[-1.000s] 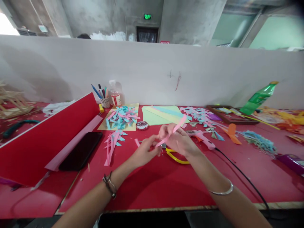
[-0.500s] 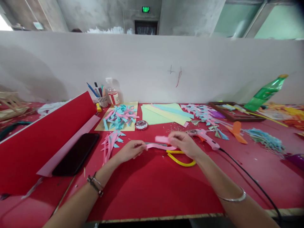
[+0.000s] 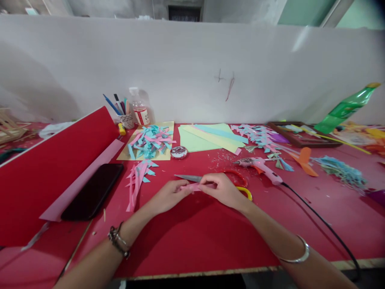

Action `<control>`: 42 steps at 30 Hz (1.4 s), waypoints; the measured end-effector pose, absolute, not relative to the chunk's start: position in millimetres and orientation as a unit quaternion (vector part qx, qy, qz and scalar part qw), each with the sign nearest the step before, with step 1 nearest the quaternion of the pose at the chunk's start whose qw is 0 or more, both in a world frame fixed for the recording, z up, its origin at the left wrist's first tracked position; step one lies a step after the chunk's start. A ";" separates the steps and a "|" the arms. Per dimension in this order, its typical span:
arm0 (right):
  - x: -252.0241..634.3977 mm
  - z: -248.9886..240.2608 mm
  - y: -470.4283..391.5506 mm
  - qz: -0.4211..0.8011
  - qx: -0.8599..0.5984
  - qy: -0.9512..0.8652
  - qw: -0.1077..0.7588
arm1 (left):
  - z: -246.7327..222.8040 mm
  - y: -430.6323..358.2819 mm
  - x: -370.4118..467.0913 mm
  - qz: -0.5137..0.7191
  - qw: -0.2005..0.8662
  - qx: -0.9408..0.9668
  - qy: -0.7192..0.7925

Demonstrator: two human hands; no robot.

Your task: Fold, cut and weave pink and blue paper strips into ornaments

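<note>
Between my two hands lies a pink paper strip, pinched at both ends and partly covered by my fingers. My left hand grips its left end, while my right hand has thumb and fingers closed on the right end. Just behind the hands, scissors rest on the red table, blade pointing left; the right hand hides part of their red and yellow handles. To the left sits a bundle of pink strips with blue pieces. A pink hot glue gun lies right of my right hand.
At the back are a pile of blue and pink paper scraps, pale paper sheets and a round tin. A black phone lies left, beside a slanted red board. A green bottle leans at right; the glue gun's cord crosses the front right.
My hands have come closer together, and the pink strip between them now looks gathered rather than stretched with a loose raised end. The scissors' blade shows more. The view has tilted down slightly.
</note>
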State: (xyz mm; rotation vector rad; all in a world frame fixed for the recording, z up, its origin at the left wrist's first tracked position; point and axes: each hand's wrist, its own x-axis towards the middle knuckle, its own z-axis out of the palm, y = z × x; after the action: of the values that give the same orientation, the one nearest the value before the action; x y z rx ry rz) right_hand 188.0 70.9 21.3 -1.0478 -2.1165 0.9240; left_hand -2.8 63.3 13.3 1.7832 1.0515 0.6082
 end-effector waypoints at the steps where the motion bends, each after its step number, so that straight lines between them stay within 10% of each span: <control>1: 186.8 20.4 70.0 0.329 -0.390 -0.803 0.309 | 12.6 63.2 -2.6 0.246 0.460 0.739 0.426; 13: 184.9 19.8 65.7 0.273 -0.405 -0.848 0.208 | 15.7 63.0 -3.6 0.270 0.404 0.744 0.458; 42: 194.1 21.5 72.5 0.191 -0.374 -0.848 0.322 | 18.8 76.0 -20.1 0.400 0.470 0.619 0.485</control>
State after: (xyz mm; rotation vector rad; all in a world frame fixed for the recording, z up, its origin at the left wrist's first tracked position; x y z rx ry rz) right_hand 194.1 72.5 21.5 -0.9816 -2.2270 0.5017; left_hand -20.1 76.0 18.8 1.5177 1.1888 0.9800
